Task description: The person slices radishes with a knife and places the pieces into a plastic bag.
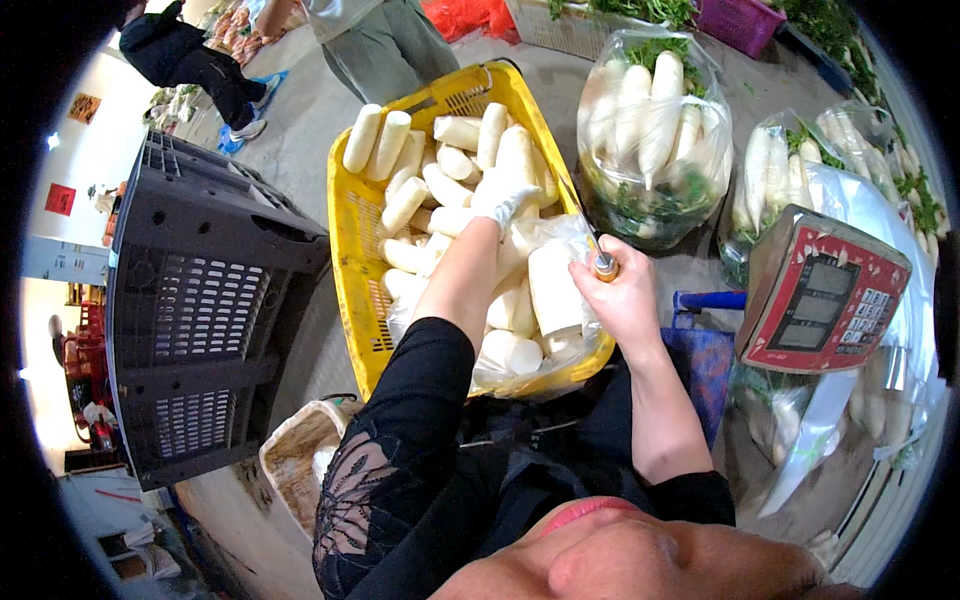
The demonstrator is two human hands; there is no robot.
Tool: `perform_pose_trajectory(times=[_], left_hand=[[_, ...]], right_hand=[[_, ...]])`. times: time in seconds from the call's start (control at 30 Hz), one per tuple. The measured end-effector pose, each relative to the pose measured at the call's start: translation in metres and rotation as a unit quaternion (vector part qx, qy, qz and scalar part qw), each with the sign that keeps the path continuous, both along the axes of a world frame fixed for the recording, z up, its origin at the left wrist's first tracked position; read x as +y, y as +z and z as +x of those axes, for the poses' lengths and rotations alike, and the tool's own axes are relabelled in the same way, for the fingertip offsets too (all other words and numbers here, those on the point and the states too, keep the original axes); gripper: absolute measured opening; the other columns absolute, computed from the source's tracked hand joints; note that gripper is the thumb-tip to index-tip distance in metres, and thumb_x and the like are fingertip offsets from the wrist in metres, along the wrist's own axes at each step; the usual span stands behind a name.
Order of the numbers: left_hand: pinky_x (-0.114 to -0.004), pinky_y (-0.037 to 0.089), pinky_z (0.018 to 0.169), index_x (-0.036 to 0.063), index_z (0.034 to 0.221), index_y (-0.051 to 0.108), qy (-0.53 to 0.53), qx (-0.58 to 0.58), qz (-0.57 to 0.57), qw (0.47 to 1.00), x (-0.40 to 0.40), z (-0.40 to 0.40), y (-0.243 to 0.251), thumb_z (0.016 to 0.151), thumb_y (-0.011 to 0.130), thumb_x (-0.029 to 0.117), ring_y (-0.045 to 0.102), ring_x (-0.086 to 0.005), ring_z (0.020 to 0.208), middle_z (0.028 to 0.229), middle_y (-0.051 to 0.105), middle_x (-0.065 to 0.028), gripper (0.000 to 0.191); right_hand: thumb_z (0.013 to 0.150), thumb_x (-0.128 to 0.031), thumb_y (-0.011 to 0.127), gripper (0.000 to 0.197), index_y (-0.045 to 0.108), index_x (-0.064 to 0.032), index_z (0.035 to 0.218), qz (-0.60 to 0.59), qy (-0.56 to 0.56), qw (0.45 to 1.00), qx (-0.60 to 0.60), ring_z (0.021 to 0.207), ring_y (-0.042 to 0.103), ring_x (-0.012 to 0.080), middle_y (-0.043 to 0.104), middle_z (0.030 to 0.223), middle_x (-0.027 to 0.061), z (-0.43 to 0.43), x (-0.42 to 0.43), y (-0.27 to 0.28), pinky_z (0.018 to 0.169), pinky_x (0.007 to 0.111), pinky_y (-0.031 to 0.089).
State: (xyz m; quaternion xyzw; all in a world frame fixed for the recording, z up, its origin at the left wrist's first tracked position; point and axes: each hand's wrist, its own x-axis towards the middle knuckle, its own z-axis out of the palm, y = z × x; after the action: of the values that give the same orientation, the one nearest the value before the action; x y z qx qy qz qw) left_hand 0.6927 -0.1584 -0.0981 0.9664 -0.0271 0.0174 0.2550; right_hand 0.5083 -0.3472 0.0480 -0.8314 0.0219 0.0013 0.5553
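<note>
A yellow plastic crate [346, 270] before me holds many peeled white radish pieces, some in a clear plastic bag [577, 341] at its near end. My left hand [504, 196], in a thin whitish glove, lies on a white radish [516, 154] in the crate's middle; its fingers blend with the radish, so whether it grips cannot be told. My bare right hand [619, 289] is closed around the wooden handle of a knife [606, 267] at the crate's right rim. The dark narrow blade points up and away. Just left of that hand stands a thick cut radish piece [553, 289].
Bagged radishes with green leaves [652, 142] stand to the right, beside a red-faced weighing scale [829, 292]. A tall dark plastic crate [210, 315] is at the left, a worn whitish basket [289, 442] near my left elbow. Two people [382, 45] [199, 67] stand beyond.
</note>
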Motion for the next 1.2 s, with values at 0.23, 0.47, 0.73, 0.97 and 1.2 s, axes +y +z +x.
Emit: perform_pose_trajectory(times=[0.23, 0.47, 0.73, 0.97, 1.2], left_hand=[[-0.032, 0.048, 0.085, 0.0054, 0.124, 0.051, 0.013, -0.079, -0.562, 0.823, 0.076, -0.008, 0.007, 0.078, 0.070, 0.013, 0.057, -0.0177, 0.098, 0.110, 0.059, -0.0058, 0.051], [-0.039, 0.041, 0.102, 0.0030, 0.124, 0.048, 0.102, -0.134, -0.836, 0.522, 0.142, -0.084, 0.101, 0.076, 0.074, 0.019, 0.055, -0.0243, 0.108, 0.116, 0.057, -0.0071, 0.056], [-0.043, 0.046, 0.098, -0.0038, 0.125, 0.046, 0.118, -0.172, -0.774, 0.598, 0.220, -0.344, 0.169, 0.067, 0.074, 0.036, 0.058, -0.0294, 0.107, 0.118, 0.058, -0.0178, 0.076], [-0.033, 0.048, 0.091, 0.0037, 0.121, 0.054, 0.379, -0.128, -0.518, 0.756, 0.230, -0.567, 0.153, 0.064, 0.079, 0.016, 0.059, -0.0161, 0.101, 0.110, 0.062, -0.0064, 0.064], [-0.032, 0.049, 0.088, 0.0034, 0.121, 0.053, 0.456, -0.111, -0.513, 0.719, 0.194, -0.667, 0.124, 0.063, 0.080, 0.013, 0.058, -0.0157, 0.099, 0.108, 0.062, -0.0049, 0.065]], right_hand=[[0.071, -0.011, 0.072, 0.018, 0.057, -0.0001, 0.071, 0.116, -0.010, 0.993, -0.029, 0.055, 0.054, 0.0099, 0.058, 0.059, 0.0052, -0.001, 0.005, -0.013, 0.055, 0.028, 0.044], [0.076, -0.008, 0.070, 0.018, 0.055, -0.0003, 0.070, 0.131, 0.016, 0.990, -0.047, 0.056, 0.044, 0.0072, 0.050, 0.058, -0.0007, 0.005, 0.012, -0.012, 0.054, 0.027, 0.039], [0.081, -0.009, 0.064, 0.016, 0.057, -0.0024, 0.068, -0.115, 0.000, 0.901, -0.418, 0.061, 0.059, 0.0208, 0.059, 0.069, 0.0103, -0.025, 0.053, 0.013, 0.054, 0.033, 0.044], [0.067, -0.022, 0.071, 0.017, 0.060, -0.0085, 0.067, -0.224, 0.530, 0.767, -0.284, 0.059, 0.062, 0.0330, 0.061, 0.062, 0.0143, -0.160, 0.237, 0.010, 0.057, 0.044, 0.050], [0.073, -0.025, 0.064, 0.017, 0.065, -0.0095, 0.068, -0.197, 0.664, 0.652, -0.310, 0.058, 0.064, 0.0324, 0.063, 0.063, 0.0150, -0.256, 0.336, 0.003, 0.056, 0.043, 0.052]])
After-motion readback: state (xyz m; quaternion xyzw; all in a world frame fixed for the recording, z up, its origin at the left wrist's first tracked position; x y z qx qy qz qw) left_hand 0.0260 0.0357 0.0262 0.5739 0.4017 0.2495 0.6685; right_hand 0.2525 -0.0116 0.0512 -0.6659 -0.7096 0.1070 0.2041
